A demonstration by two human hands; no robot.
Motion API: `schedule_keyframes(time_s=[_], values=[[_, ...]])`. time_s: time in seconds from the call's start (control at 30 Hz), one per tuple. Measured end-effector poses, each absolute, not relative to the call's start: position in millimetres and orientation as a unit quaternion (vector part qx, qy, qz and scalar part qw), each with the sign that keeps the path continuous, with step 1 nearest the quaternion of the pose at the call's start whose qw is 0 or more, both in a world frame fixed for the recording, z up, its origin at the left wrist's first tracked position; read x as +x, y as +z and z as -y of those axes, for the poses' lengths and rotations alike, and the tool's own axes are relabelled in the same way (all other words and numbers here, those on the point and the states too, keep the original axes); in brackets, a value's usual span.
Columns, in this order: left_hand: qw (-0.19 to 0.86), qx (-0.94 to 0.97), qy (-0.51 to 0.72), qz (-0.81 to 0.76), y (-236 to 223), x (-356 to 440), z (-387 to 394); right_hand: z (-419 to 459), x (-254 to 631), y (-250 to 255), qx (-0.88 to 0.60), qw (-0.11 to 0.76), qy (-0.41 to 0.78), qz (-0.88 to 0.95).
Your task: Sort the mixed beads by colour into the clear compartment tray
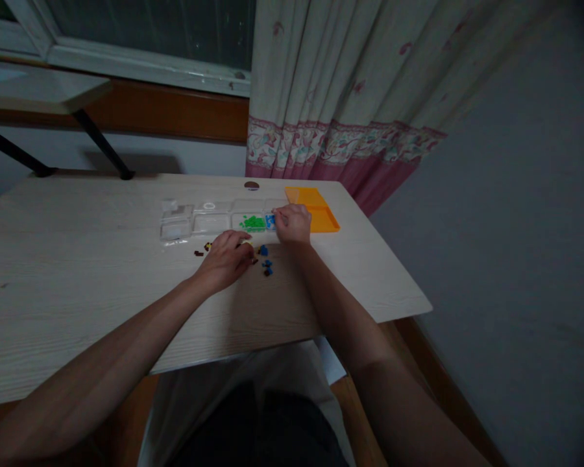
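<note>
A clear plastic compartment tray [211, 224] lies on the table. Small green pieces [253, 224] fill one of its compartments, and blue pieces [270, 222] are in the one to their right. Over that blue compartment is my right hand [294, 224], its fingers pinched together; whatever they hold is too small to name. My left hand [228, 259] rests low in front of the tray with bent, closed fingers, among small loose pieces. Dark blue pieces [263, 250] lie just right of it, and brown pieces [199, 253] to its left. What the left fingertips hold is hidden.
An orange tray [325, 220] sits beyond my right hand, near the table's right end. A round brown object [252, 185] lies at the back edge. Black shelf legs [104, 146] stand at the back left. A curtain [340, 139] hangs behind the table [126, 285].
</note>
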State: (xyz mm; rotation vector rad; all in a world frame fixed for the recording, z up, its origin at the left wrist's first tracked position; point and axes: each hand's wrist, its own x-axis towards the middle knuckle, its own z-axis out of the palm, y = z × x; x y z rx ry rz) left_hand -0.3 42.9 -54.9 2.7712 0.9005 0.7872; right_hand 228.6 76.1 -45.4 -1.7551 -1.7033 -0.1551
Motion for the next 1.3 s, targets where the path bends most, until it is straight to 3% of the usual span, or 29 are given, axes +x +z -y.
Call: schedule_keyframes(time_s=[0.5, 0.57, 0.7, 0.8, 1.3], values=[[0.138, 0.865, 0.338, -0.345, -50, -5, -51, -69, 222, -37, -0.642, 0.353, -0.063, 0.678], [0.205, 0.823, 0.375, -0.374, -48, -7, -52, -66, 215, -34, -0.603, 0.349, -0.058, 0.715], [0.44, 0.689, 0.452, -0.357, -49, -8, -54, -56, 197, -33, -0.501, 0.354, -0.053, 0.788], [0.525, 0.615, 0.485, -0.334, -53, -7, -57, -51, 186, -36, -0.431, 0.373, -0.052, 0.82], [0.526, 0.617, 0.475, -0.342, -53, -9, -58, -53, 176, -44, -0.403, 0.374, -0.006, 0.835]])
